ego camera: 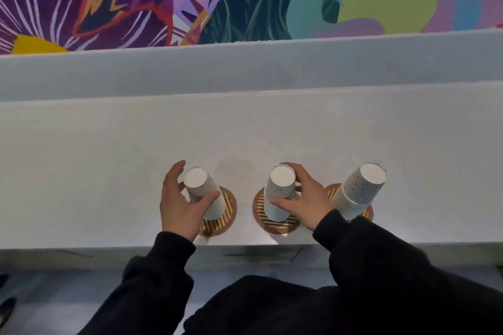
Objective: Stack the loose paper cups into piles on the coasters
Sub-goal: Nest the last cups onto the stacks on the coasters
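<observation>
Three piles of upside-down speckled paper cups stand in a row on round striped coasters near the counter's front edge. My left hand (181,200) wraps the left pile (202,187) on the left coaster (227,212), thumb in front and fingers behind. Around the middle pile (280,190) on the middle coaster (261,209) closes my right hand (307,200). The right pile (359,185) stands alone on the right coaster (367,213), untouched. No loose cups are in view.
The pale counter (109,171) stretches wide to both sides and ends at a raised grey ledge (245,68) behind. A colourful mural fills the wall above. The front edge runs just below the coasters, with floor beneath.
</observation>
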`<act>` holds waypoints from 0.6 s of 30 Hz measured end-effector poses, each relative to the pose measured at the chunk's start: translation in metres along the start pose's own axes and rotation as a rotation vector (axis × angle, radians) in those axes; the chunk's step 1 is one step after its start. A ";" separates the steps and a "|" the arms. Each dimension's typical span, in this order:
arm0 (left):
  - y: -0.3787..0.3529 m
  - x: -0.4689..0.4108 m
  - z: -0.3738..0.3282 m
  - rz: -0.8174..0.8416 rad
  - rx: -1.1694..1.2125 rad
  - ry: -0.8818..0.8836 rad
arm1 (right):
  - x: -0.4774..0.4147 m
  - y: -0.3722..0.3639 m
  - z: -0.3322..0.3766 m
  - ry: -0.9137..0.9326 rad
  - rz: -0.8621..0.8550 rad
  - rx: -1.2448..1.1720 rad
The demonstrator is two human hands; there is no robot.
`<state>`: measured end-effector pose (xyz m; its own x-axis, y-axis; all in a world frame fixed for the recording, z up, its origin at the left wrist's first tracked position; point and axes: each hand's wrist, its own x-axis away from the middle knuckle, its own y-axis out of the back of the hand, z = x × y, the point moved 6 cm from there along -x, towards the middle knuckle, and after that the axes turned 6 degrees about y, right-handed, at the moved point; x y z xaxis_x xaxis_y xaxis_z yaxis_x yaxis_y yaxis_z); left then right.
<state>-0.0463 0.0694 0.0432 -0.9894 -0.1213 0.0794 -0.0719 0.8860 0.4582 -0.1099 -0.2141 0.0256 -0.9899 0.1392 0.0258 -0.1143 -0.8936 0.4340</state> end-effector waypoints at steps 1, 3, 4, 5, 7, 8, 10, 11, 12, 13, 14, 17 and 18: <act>-0.005 -0.001 0.009 0.012 0.009 0.019 | 0.000 -0.001 -0.007 -0.022 0.006 0.009; -0.013 -0.001 0.025 0.028 -0.014 0.062 | 0.001 -0.005 -0.022 -0.066 0.031 0.022; -0.017 0.000 0.030 0.038 -0.011 0.089 | 0.002 -0.007 -0.029 -0.089 0.049 0.021; -0.020 0.000 0.034 0.048 -0.005 0.110 | 0.003 -0.010 -0.037 -0.115 0.068 0.022; -0.023 -0.001 0.039 0.063 -0.003 0.124 | 0.006 -0.014 -0.053 -0.162 0.109 0.049; -0.024 -0.002 0.042 0.079 -0.009 0.130 | 0.007 -0.016 -0.060 -0.183 0.124 0.069; -0.024 -0.003 0.051 0.113 -0.024 0.161 | 0.008 -0.018 -0.069 -0.204 0.126 0.104; -0.025 -0.003 0.057 0.129 -0.037 0.186 | 0.007 -0.019 -0.071 -0.210 0.120 0.117; -0.026 -0.003 0.062 0.145 -0.060 0.209 | 0.007 -0.020 -0.072 -0.214 0.120 0.131; -0.028 -0.002 0.067 0.158 -0.090 0.223 | 0.006 -0.022 -0.073 -0.219 0.125 0.147; -0.030 -0.002 0.071 0.170 -0.126 0.227 | 0.006 -0.024 -0.073 -0.221 0.132 0.168; -0.034 -0.005 0.079 0.178 -0.221 0.230 | 0.004 -0.028 -0.073 -0.211 0.132 0.217; -0.034 -0.005 0.081 0.175 -0.243 0.226 | 0.004 -0.028 -0.073 -0.212 0.127 0.226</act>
<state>-0.0488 0.0758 -0.0443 -0.9292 -0.0975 0.3565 0.1548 0.7733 0.6149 -0.1166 -0.2194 -0.0520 -0.9530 0.1395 0.2691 0.0538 -0.7959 0.6030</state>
